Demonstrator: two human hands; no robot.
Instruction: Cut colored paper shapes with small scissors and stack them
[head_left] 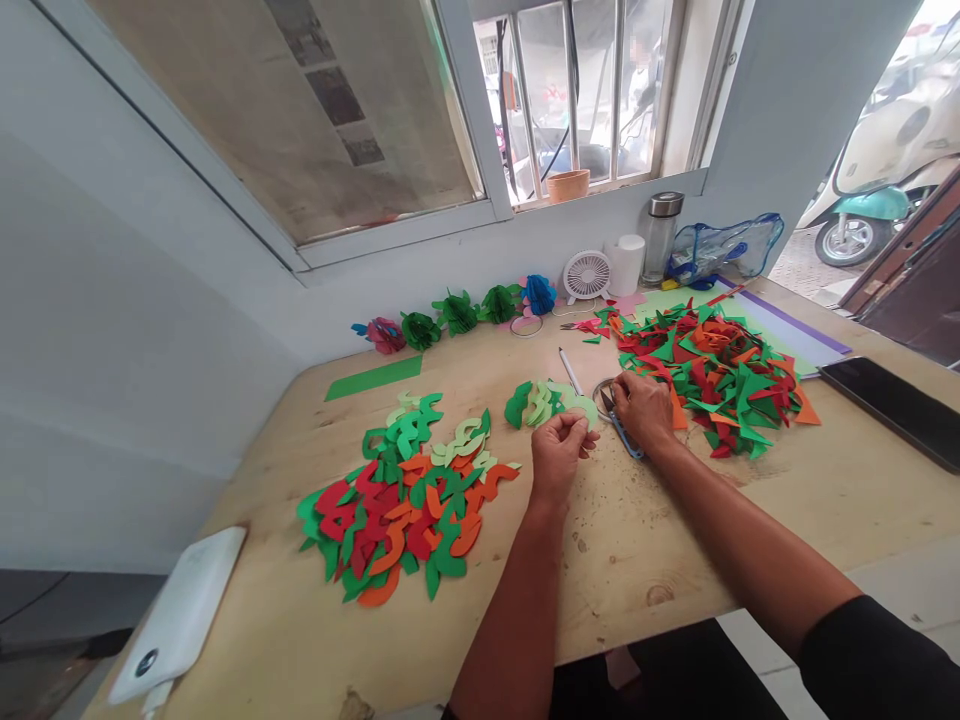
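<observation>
L hand (556, 450) pinches flat, curved, pale-grn paper pc (584, 406); R hand (645, 408) grip unclear.

Both bare forearms (519, 590) cross the desk's near edge (630, 628), the left hand (556, 450) drawn into a pinch, the right hand (643, 408) curled palm-down just beside it.

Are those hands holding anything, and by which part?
The left hand pinches a light-green curved paper piece by its lower edge. Whether the right hand grips the slim blue-handled tool beside it cannot be told.
</observation>
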